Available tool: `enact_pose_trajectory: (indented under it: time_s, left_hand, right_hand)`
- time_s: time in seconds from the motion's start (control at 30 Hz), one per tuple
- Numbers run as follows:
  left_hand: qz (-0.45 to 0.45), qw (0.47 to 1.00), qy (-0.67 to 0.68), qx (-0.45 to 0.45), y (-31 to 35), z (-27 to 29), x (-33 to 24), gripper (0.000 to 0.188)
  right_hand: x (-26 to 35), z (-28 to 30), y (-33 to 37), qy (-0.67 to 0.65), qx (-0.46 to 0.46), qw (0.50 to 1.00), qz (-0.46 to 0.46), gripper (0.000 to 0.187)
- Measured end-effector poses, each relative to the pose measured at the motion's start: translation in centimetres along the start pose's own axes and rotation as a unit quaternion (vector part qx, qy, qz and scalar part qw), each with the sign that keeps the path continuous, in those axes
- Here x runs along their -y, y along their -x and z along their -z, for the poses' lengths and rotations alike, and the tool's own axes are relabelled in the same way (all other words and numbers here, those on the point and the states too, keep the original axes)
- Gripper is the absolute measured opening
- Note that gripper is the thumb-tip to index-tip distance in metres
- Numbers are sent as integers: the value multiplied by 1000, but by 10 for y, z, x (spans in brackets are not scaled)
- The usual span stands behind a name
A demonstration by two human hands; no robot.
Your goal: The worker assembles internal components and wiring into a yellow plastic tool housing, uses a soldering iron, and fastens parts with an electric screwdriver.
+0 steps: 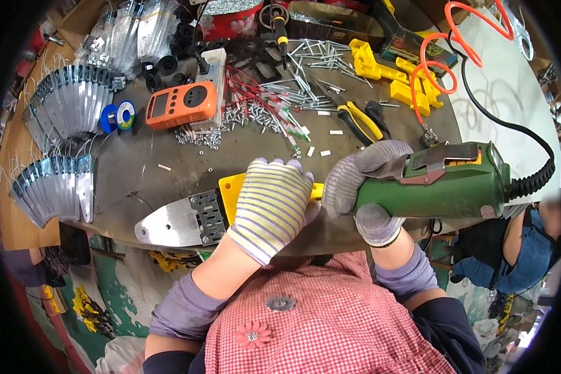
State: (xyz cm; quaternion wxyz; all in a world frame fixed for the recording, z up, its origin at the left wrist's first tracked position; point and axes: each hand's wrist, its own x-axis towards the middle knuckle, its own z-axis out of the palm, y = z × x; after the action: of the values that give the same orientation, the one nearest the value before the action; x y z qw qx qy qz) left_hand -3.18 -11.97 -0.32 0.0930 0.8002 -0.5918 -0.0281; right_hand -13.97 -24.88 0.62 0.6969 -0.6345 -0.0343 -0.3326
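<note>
My left hand (271, 202), in a striped knitted glove, is closed over a yellow plastic handle (229, 192). The handle is joined to a flat silver metal blade (168, 224) with a slotted dark bracket, which points left along the table's near edge. My right hand (344, 184), also gloved, is wrapped round a green electric screwdriver (430, 194) lying nearly level, its front end toward the handle. A black coiled cable leaves its back end. My right fingers hide the screwdriver's tip, so whether it touches the handle cannot be seen.
Beyond my hands lie an orange multimeter (185, 105), loose screws (255, 116), pliers (358, 124) and yellow plastic housings (411, 93). Metal blades (68, 100) with wires fan out at left, beside a solder spool (117, 116). An orange coiled hose (422, 62) hangs at right.
</note>
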Motion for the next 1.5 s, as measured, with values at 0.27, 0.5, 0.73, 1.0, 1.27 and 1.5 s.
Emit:
enact_pose_trajectory:
  time_s: [0.27,0.5,0.73,1.0,1.27,1.5]
  left_hand:
    - [-3,1000,-12,-7,2,-1,1,29]
    - [-29,963,129,-235,11,21,33,47]
    - [162,895,401,111,48,38,95,59]
    - [245,864,435,63,50,33,67,58]
    - [207,917,341,9,54,34,61,61]
    - [211,928,305,-30,57,21,53,59]
  right_hand:
    - [0,8,3,1,112,991,72,58]
    - [-11,13,3,-125,70,989,46,75]
    - [23,7,-17,76,194,977,52,57]
    - [16,5,-16,28,298,945,131,53]
    - [19,-36,-3,-88,192,977,18,36]
    - [10,-20,-3,-113,284,947,97,74]
